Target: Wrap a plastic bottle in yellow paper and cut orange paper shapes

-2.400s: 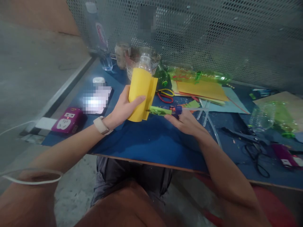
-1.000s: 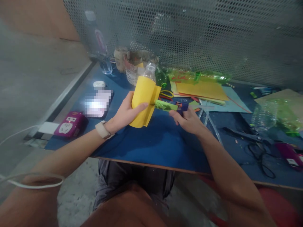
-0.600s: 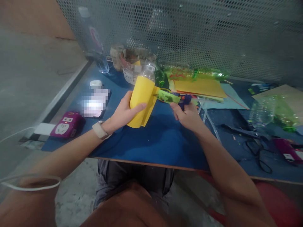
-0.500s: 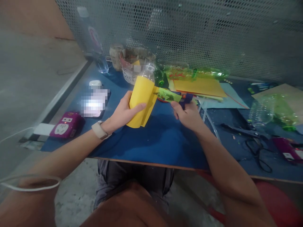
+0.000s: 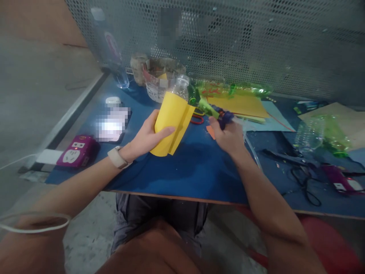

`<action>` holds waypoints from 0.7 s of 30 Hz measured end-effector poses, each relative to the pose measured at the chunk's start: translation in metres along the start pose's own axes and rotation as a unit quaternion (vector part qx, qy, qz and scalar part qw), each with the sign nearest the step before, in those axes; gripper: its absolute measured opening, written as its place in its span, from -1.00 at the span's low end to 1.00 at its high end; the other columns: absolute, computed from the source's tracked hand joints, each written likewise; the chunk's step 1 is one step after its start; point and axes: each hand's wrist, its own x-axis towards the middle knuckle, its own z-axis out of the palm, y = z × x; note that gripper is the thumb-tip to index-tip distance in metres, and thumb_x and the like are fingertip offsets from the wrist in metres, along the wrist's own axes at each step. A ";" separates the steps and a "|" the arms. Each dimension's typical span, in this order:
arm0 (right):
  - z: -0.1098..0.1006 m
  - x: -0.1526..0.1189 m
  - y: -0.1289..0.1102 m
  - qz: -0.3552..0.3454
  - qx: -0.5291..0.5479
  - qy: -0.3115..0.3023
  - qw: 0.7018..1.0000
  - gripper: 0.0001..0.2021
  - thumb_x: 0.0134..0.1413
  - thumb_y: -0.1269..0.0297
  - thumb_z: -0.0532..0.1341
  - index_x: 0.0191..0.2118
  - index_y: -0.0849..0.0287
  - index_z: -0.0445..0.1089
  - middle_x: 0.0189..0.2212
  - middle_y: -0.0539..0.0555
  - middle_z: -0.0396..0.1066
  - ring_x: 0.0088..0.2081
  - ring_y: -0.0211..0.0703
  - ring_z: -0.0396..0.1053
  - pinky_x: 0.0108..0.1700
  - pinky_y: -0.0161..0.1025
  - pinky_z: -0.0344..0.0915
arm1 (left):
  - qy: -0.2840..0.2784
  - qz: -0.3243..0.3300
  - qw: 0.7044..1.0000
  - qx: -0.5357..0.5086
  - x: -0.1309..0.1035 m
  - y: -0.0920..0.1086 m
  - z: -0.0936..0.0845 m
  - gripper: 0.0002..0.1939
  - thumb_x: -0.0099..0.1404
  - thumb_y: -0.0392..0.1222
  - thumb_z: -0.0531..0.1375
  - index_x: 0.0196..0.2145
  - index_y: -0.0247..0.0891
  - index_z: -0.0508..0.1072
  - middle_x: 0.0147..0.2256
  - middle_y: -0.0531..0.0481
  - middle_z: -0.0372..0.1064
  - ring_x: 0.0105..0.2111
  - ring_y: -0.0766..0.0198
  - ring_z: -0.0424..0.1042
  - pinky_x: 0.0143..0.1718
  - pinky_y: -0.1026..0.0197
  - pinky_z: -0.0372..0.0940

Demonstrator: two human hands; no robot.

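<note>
My left hand [image 5: 149, 133] is wrapped round a clear plastic bottle [image 5: 181, 85] with a sheet of yellow paper [image 5: 168, 121] around its body. The bottle leans to the right, its neck showing above the paper. One edge of the paper stands away from the bottle on the right side. My right hand [image 5: 230, 139] grips what looks like a green and dark blue hot glue gun [image 5: 212, 110], blurred by motion. Its front end points left towards the paper's loose edge, apart from it. Red-handled scissors [image 5: 197, 118] and an orange paper scrap [image 5: 210, 132] lie between the hands.
A phone [image 5: 114, 123] and a purple power socket [image 5: 75, 150] lie at left. Behind are a basket [image 5: 155, 89] and green bottles [image 5: 251, 89]. Paper sheets [image 5: 236, 104] lie behind my right hand. Cut plastic bottles [image 5: 310, 131] and a black cord [image 5: 305, 186] are at right.
The glue gun has drawn back from the paper's loose edge, to the right. The scissors and orange scrap show more now. My left hand still holds the wrapped bottle.
</note>
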 end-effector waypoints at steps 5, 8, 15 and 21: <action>-0.011 0.008 0.024 0.057 0.023 0.004 0.998 -0.64 0.54 -0.11 0.16 -0.17 0.02 0.52 -0.28 0.20 0.57 -0.11 0.25 0.61 0.07 0.14 0.52 | 0.007 -0.010 0.998 -0.059 0.000 -0.001 0.003 -0.35 0.37 0.28 0.53 0.18 -0.09 0.44 0.14 -0.18 0.59 0.04 -0.07 0.66 -0.08 0.00 0.66; -0.020 0.012 0.033 0.037 0.009 -0.034 0.999 -0.72 0.50 -0.08 0.22 -0.01 -0.03 0.54 -0.11 0.19 0.64 -0.04 0.26 0.61 0.06 0.13 0.51 | 0.019 -0.006 0.997 -0.070 0.002 -0.005 0.003 -0.33 0.38 0.28 0.53 0.21 -0.07 0.42 0.18 -0.18 0.58 0.08 -0.09 0.68 -0.03 -0.03 0.67; -0.049 0.026 0.066 -0.034 -0.064 -0.164 0.984 -0.53 0.23 0.17 0.38 0.23 0.06 0.46 0.02 0.30 0.63 -0.05 0.31 0.59 0.03 0.19 0.51 | 0.033 0.003 0.998 -0.062 0.004 -0.009 0.001 -0.34 0.38 0.27 0.52 0.20 -0.08 0.42 0.18 -0.20 0.58 0.08 -0.12 0.68 0.01 -0.11 0.69; -0.059 0.026 0.104 0.028 -0.170 -0.236 0.956 -0.58 -0.22 0.42 0.42 -0.13 0.04 0.50 -0.15 0.24 0.59 -0.18 0.26 0.53 -0.12 0.13 0.47 | 0.023 0.003 0.998 -0.064 0.004 -0.013 -0.001 -0.34 0.38 0.24 0.53 0.23 -0.07 0.43 0.19 -0.19 0.58 0.07 -0.09 0.70 -0.05 -0.04 0.71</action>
